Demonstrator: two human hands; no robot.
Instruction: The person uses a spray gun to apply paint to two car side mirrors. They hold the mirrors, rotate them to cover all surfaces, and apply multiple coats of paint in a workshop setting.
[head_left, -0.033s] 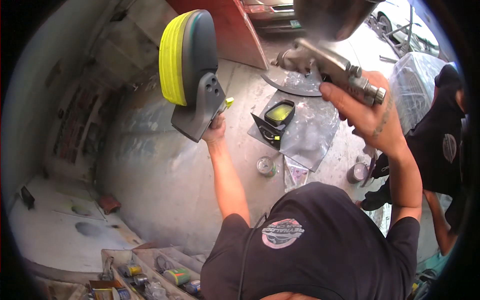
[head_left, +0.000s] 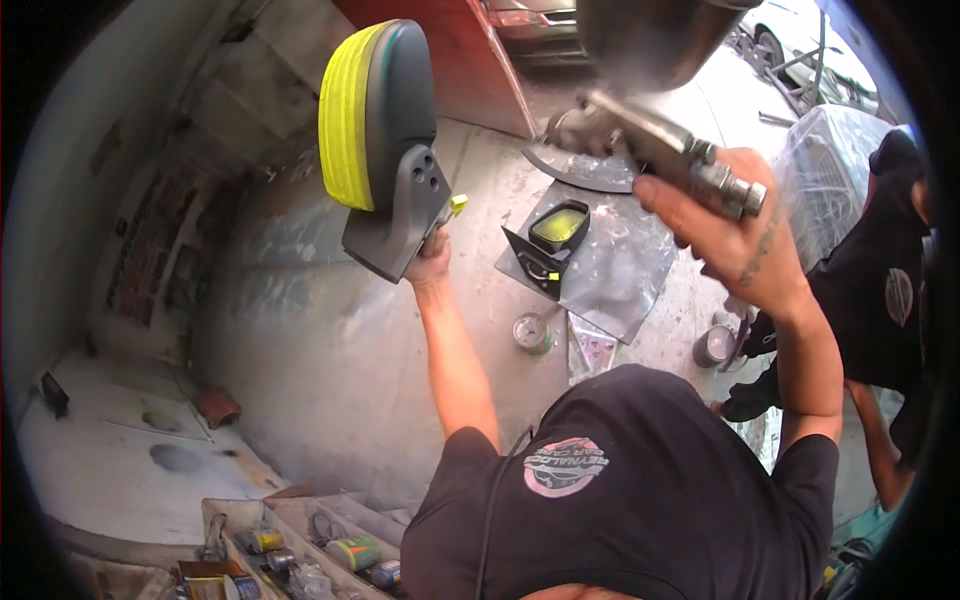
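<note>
Along the far left, a grey wall (head_left: pixel 90 190) curved down toward a pale, low surface (head_left: pixel 125 455) marked with dark smudges, and a small red object (head_left: pixel 217 407) lay near its edge. At the bottom, a divided tray (head_left: pixel 305 545) held cans and bottles. Farther right, the side mirror (head_left: pixel 400 110), yellow along its outer shell and dark on the rest, stood raised well above the floor (head_left: pixel 465 340); the left hand (head_left: pixel 430 258) gripped it low at its bracket, the fingers mostly hidden. Pale and dusty, the floor ran back to a leaning red panel (head_left: pixel 450 55), with a parked car (head_left: pixel 540 22) behind. A metal can (head_left: pixel 532 333) stood just beside a grey sheet (head_left: pixel 630 280), on which a second mirror (head_left: pixel 560 228) rested. Above the sheet, in the air, the right hand (head_left: pixel 735 220) was wrapped around a spray gun (head_left: pixel 665 145) with a dark cup (head_left: pixel 650 40); whether a finger pressed its trigger could not be told. Beyond, clear plastic (head_left: pixel 830 160) draped a bulky shape, and a co-worker (head_left: pixel 865 270) in black occupied the right edge.
</note>
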